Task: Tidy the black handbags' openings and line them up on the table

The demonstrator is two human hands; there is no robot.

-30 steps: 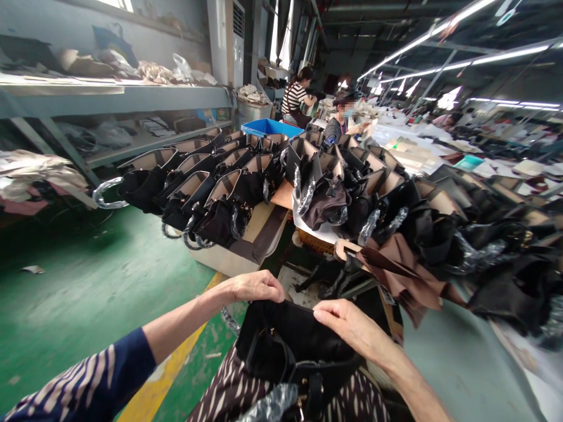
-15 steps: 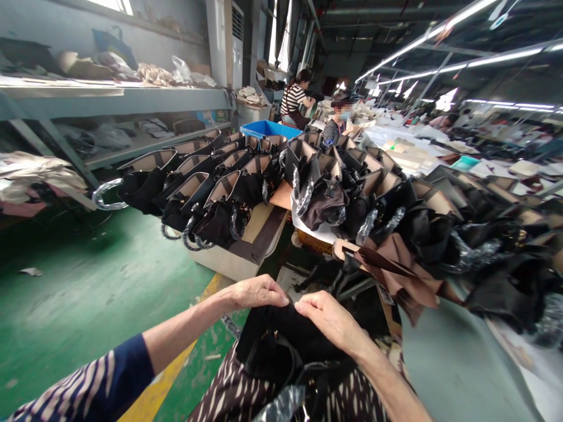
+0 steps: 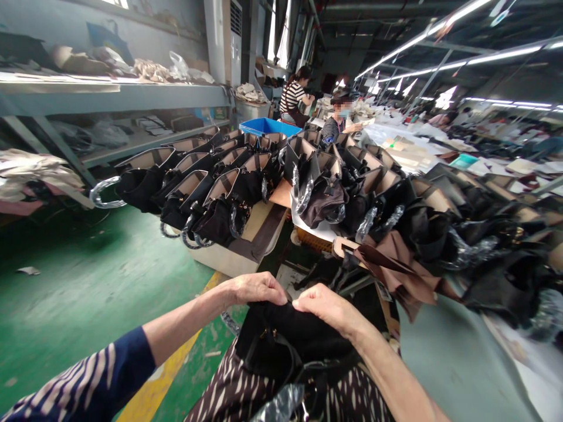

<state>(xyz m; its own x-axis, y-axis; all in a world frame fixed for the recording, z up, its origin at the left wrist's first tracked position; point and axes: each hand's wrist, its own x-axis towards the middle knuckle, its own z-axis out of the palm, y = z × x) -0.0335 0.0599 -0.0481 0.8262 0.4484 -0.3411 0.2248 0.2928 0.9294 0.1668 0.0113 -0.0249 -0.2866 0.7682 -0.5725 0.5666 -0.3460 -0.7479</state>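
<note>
A black handbag point(image 3: 303, 334) lies across my lap, on patterned trousers. My left hand point(image 3: 260, 288) pinches the bag's upper edge, its fingers closed. Close beside it, my right hand point(image 3: 328, 308) grips the same edge, thumb and fingers pressed together. The two sets of fingertips almost meet. A handle in clear plastic wrap point(image 3: 281, 403) hangs at the near side of the bag, and small gold-coloured metal fittings show on it. The fingers hide the bit of edge between them.
Rows of similar black bags point(image 3: 220, 205) with wrapped handles stand ahead and to the right. Brown folded material point(image 3: 398, 264) juts out at the right. A blue bin point(image 3: 268, 126) stands behind, near two seated people. A shelf bench point(image 3: 132, 97) runs along the left wall.
Both hands stay pinched on the bag's edge and have shifted very slightly left. The bag's front tilts a little more into view. In the background, a seated person's arm has moved.
</note>
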